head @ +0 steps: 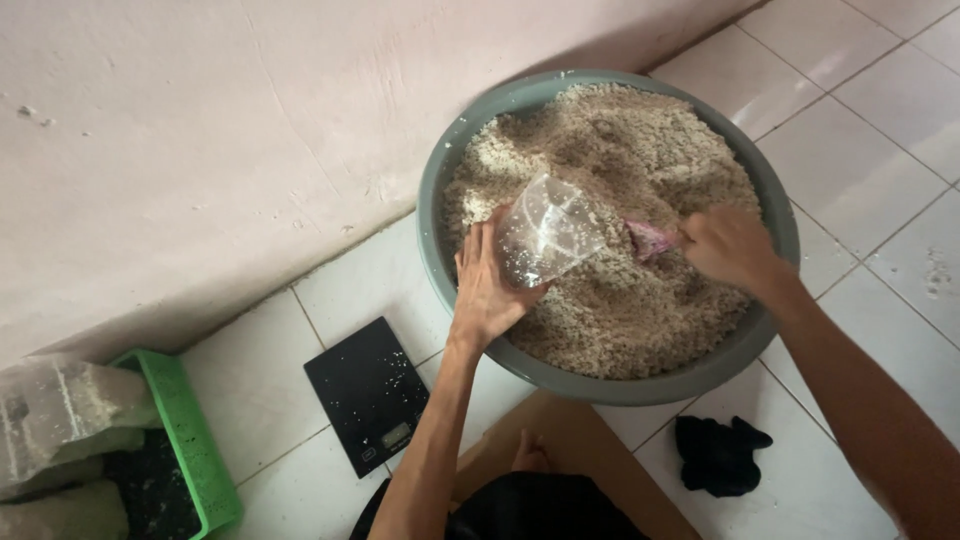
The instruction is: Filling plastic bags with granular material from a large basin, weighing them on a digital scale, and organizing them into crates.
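Closest to the camera, the person's knee [545, 455] is resting on the tiled floor [860, 170], with a crumpled black cloth [718, 455] lying to its right and a flat black kitchen scale [370, 392] to its left. Past them, a wide grey basin [450, 170] is sitting against the pale wall [200, 130], heaped with a crumbly beige mix [640, 150].

Both hands are working inside the basin. The left hand [485, 285] is cupping a clear plastic bag [548, 232] from below and behind, fingers [478, 262] spread along its near side; they are grasping the bag and holding its mouth up. The right hand [730, 245] is clenching the handle of a small pink scoop [650, 238], fist closed tight around it.

What matters is the line between the two. The scoop is lying just to the right of the bag, near it but seemingly not touching. Its long axis is running roughly level, right to left, with the pink tip pointing straight at the bag. The bag's own long axis is tilting from the left palm up and rightward, its open end facing the scoop. The left hand is the nearer one to the bag, since it is touching it.

Far left, a green crate [190, 430] is holding filled clear sacks [60, 410].
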